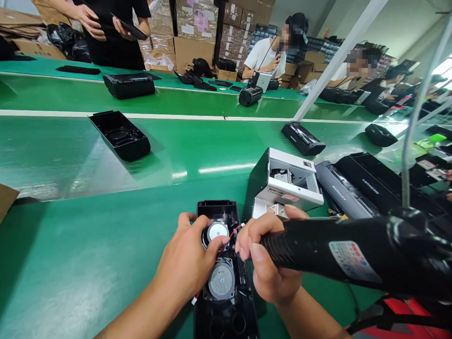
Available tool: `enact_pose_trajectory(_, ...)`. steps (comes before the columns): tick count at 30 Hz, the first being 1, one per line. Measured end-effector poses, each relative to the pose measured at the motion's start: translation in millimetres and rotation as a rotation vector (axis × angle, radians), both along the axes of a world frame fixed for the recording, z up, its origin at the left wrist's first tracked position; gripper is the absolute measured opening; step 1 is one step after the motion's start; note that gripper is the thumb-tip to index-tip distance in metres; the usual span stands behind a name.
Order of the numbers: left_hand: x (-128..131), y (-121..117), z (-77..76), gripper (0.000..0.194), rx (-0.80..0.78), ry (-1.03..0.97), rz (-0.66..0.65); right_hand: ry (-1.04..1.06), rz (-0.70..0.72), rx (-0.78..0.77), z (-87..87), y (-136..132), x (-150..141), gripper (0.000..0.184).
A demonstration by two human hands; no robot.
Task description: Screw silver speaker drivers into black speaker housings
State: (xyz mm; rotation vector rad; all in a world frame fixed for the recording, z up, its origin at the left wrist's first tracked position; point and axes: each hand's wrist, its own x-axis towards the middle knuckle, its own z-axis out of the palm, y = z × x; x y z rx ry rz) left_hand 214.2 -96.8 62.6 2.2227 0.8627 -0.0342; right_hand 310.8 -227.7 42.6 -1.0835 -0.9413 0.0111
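My left hand point(188, 257) grips a round speaker driver point(217, 232) with a white centre, pressing it into an open black speaker housing point(214, 208). A second driver point(221, 281) with a grey back sits lower in the same housing. My right hand point(267, 255) is shut around a black electric screwdriver point(338, 245), whose tip is hidden behind my fingers. Thin red and black wires point(227, 241) run across the drivers, between my hands.
A white-and-black boxy unit point(281, 184) stands just beyond my hands on the green assembly belt point(78, 243). Black speaker casings point(119, 134) lie farther along it, with long panels point(373, 187) at right. Co-workers point(267, 57) work beyond, before stacked cardboard boxes point(196, 25).
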Motion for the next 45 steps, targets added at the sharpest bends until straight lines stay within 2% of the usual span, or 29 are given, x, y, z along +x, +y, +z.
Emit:
enact_pose_trajectory(2,0.4,0.4,0.1,0.023,-0.003,0.0,-0.004,-0.003,0.073,-0.058,4.8,3.6,7.4,0.061)
enact_pose_trajectory(6,1.2,0.5,1.4,0.021,-0.006,0.001,-0.015,-0.042,0.332,-0.078,15.1,17.3,21.3,0.057)
enact_pose_trajectory(9,1.4,-0.1,3.2,0.019,-0.004,0.004,-0.023,-0.061,0.395,-0.066,19.1,22.9,22.7,0.06)
enact_pose_trajectory(15,1.8,-0.2,4.6,0.02,-0.005,0.007,-0.039,-0.066,0.326,-0.113,14.3,14.7,16.5,0.056)
enact_pose_trajectory(19,0.5,-0.1,4.5,0.022,0.013,0.015,-0.03,-0.074,0.285,-0.102,9.0,13.4,17.4,0.029)
enact_pose_trajectory(21,0.0,-0.4,4.5,0.023,0.023,0.017,-0.028,-0.092,0.265,-0.106,10.8,13.4,17.1,0.023)
enact_pose_trajectory(27,2.8,1.1,-1.6,0.026,0.051,-0.001,-0.033,-0.052,0.165,-0.108,13.3,13.5,10.2,0.046)
enact_pose_trajectory(31,-11.1,2.9,-4.0,0.048,0.121,-0.068,0.005,0.031,0.142,-0.015,16.7,12.9,6.8,0.054)
enact_pose_trajectory(33,-27.5,0.5,-1.5,0.054,0.192,-0.214,0.02,0.109,0.118,0.111,30.7,4.8,7.0,0.057)
enact_pose_trajectory(35,-45.4,-5.9,0.9,0.044,0.262,-0.352,-0.051,0.205,0.085,0.263,50.2,-9.0,9.0,0.055)
enact_pose_trajectory(37,-59.1,-15.1,-0.6,0.037,0.317,-0.372,-0.185,0.255,0.047,0.33,67.5,-23.9,12.0,0.049)
enact_pose_trajectory(39,-65.4,-24.5,-7.1,0.04,0.354,-0.32,-0.276,0.269,0.014,0.334,75.9,-35.5,14.6,0.047)
enact_pose_trajectory(42,-63.9,-34.1,-19.4,0.042,0.401,-0.249,-0.237,0.283,-0.009,0.309,71.6,-42.9,16.0,0.048)
enact_pose_trajectory(45,-59.2,-37.0,-23.0,0.043,0.385,-0.194,-0.17,0.292,0.002,0.284,60.8,-42.9,15.3,0.048)
